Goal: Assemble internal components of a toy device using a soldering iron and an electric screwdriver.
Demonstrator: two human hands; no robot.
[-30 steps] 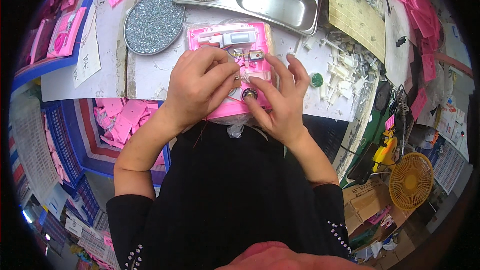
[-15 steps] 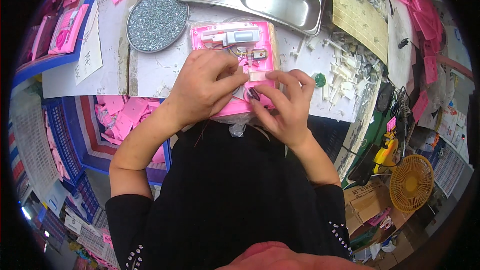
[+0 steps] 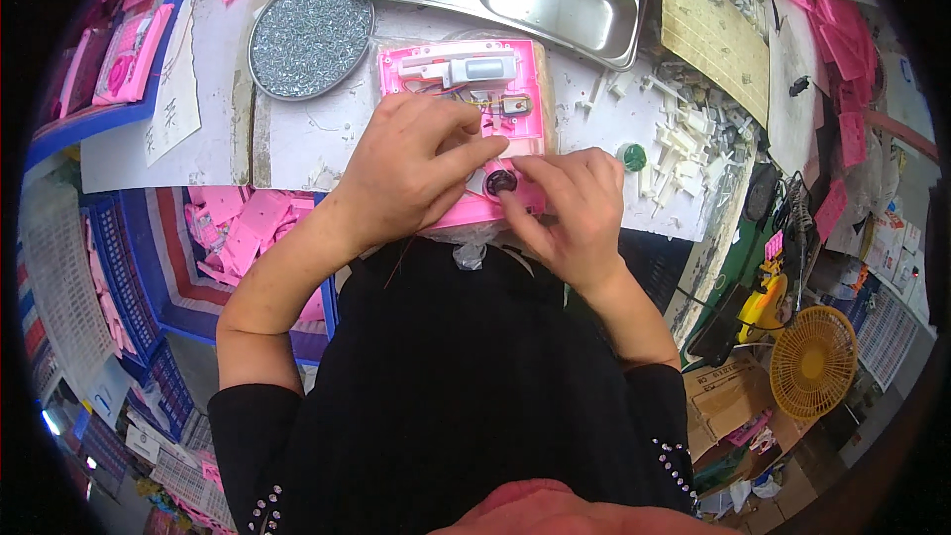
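Observation:
A pink plastic housing (image 3: 537, 79) lies open-side up on the bench before me. Inside it are a white-and-grey block (image 3: 483, 69), thin wires and a small boxed component (image 3: 515, 106). My left hand (image 3: 411, 160) rests over its left side, thumb and forefinger pressed together near the middle; whatever they pinch is hidden. At the near right part of the housing, my right hand (image 3: 575, 203) has thumb and forefinger at the edge of a dark round disc, speaker-like (image 3: 500, 182), which faces up.
A round tray of screws (image 3: 311, 38) stands at the upper left, a steel compartment tray (image 3: 560, 5) with small metal parts beyond the housing. White plastic pieces (image 3: 684, 154) and a green round item (image 3: 632, 157) lie to the right. Pink parts (image 3: 253, 228) fill a bin at left.
The dark disc has turned from tilted to facing up, showing more of its round face. My left fingertips have shifted slightly right, and my right fingers have moved a little at the disc's edge.

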